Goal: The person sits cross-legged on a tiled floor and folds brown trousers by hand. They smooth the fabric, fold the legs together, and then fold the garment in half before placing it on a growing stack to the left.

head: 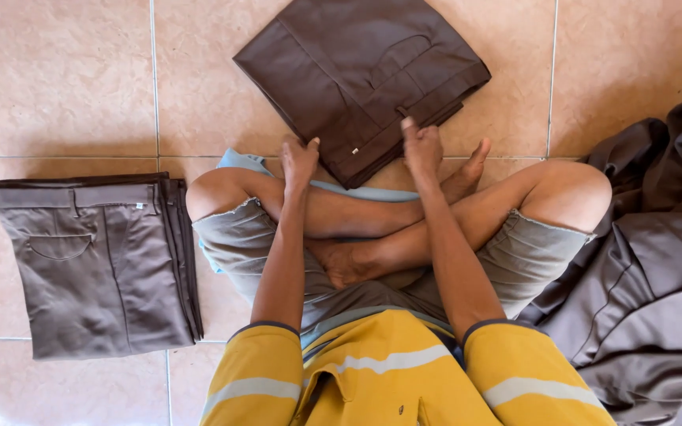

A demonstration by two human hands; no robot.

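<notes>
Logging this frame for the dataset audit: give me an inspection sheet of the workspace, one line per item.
Surface: beige tiled floor with grey grout lines; the person sits cross-legged on it.
Job's things: dark brown folded trousers lie in front of the crossed legs, their near edge at both hands.
Clutter: stack of folded grey-brown trousers at the person's left; heap of unfolded grey-brown cloth at the right.
Grippers: left hand and right hand rest at the near edge of the dark brown folded trousers, fingers curled; whether either grips is unclear.
Cables: nothing seen.
Surroundings: a light blue cloth shows under the legs; nothing else seen.
</notes>
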